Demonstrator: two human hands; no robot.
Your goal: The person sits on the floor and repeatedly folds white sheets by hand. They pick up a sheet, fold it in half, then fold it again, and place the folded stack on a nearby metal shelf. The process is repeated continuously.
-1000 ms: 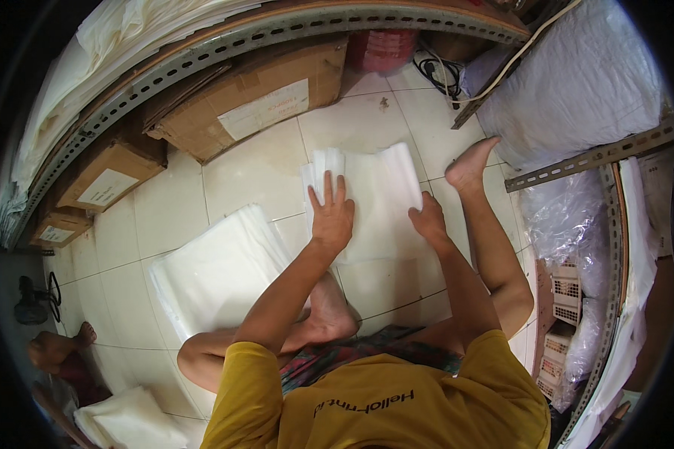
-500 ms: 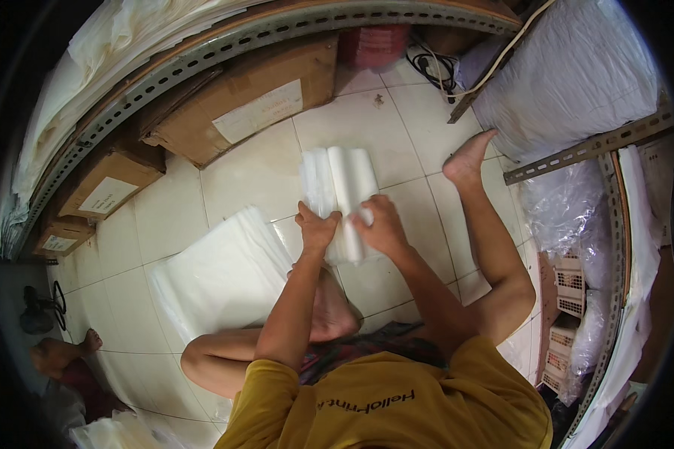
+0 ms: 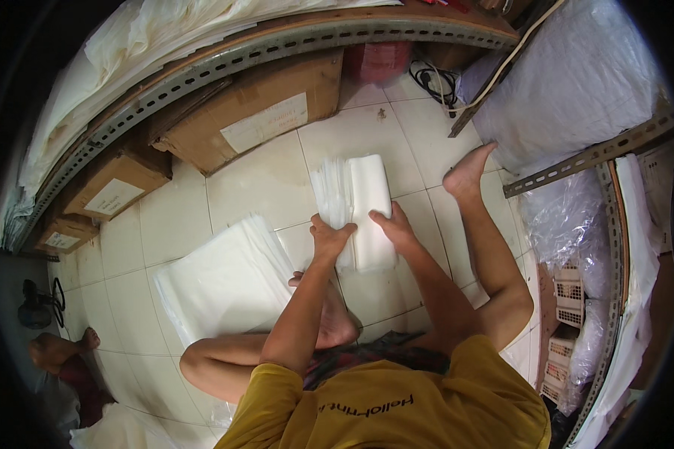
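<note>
A bundle of thin white plastic sheets [image 3: 371, 198] lies in front of me on the floor, its right part folded over into a smooth thick band. Loose layered edges fan out along its left side. My left hand [image 3: 331, 238] grips the lower left of the bundle, thumb pointing right across the sheets. At the right edge, my right hand [image 3: 395, 227] clasps the folded band, with the thumb on top and the fingers mostly hidden beyond the edge. A wider stack of similar white sheets [image 3: 221, 277] lies flat to the left, beside my bent leg.
Cardboard boxes [image 3: 251, 108] stand under a perforated metal shelf [image 3: 277, 46] at the far side. Wrapped plastic bundles [image 3: 569, 82] and pinkish baskets [image 3: 569, 295] line the right. Black cable [image 3: 442, 82] lies at the back. Another person's foot [image 3: 90, 339] shows at lower left.
My right hand has moved from the middle of the bundle to its right edge. The folded band now looks wider and flatter. My left hand stays on the left part.
</note>
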